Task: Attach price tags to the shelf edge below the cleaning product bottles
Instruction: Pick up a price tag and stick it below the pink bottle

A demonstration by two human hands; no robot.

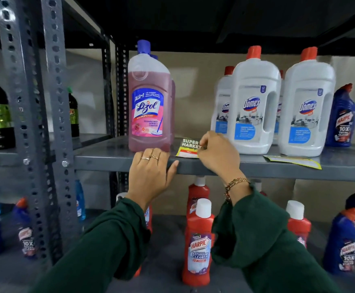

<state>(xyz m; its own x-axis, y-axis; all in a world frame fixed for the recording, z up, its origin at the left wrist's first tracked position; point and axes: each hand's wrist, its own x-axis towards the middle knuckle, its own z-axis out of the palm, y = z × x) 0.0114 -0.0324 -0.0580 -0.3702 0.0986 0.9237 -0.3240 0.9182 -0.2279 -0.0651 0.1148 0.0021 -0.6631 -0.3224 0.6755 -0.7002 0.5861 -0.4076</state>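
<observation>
Two hands work together: our right hand fingers pinch the price tag just left of them, our left hand lies flat, fingers open, on the shelf edge under the Lizol bottle. We should square the tag before pressing.

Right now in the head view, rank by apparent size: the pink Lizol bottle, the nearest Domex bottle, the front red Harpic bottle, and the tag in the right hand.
1-2. Lizol bottle and nearest Domex bottle: look alike, so unranked.
3. Front red Harpic bottle, though it is nearer the camera.
4. Tag, pinched by the right hand.
</observation>
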